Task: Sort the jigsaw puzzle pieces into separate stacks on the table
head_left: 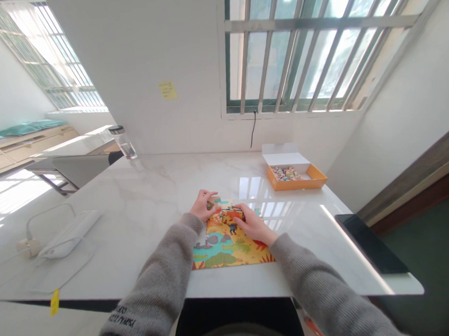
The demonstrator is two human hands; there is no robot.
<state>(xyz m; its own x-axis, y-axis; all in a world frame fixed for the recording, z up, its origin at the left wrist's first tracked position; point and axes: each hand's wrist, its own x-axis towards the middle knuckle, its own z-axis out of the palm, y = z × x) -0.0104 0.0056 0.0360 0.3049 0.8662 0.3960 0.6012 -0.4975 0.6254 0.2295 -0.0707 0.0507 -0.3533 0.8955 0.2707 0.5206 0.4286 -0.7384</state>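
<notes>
A colourful jigsaw puzzle (221, 246) with animals, water and plants lies flat on the white table, partly joined, with an uneven far edge. My left hand (201, 205) is at its far left corner, finger and thumb closed around a small brown and green puzzle piece (210, 206). Over the upper middle of the picture, my right hand (254, 225) grips a small bunch of puzzle pieces (232, 213), orange on the side that shows. Its fingers and wrist cover part of the puzzle's right side.
An orange box (298, 183) with its white lid raised holds more pieces at the back right. A dark flat tablet-like object (371, 243) lies at the right edge. On the left are a white power strip (70, 235) with cables and a clear bottle (124, 143).
</notes>
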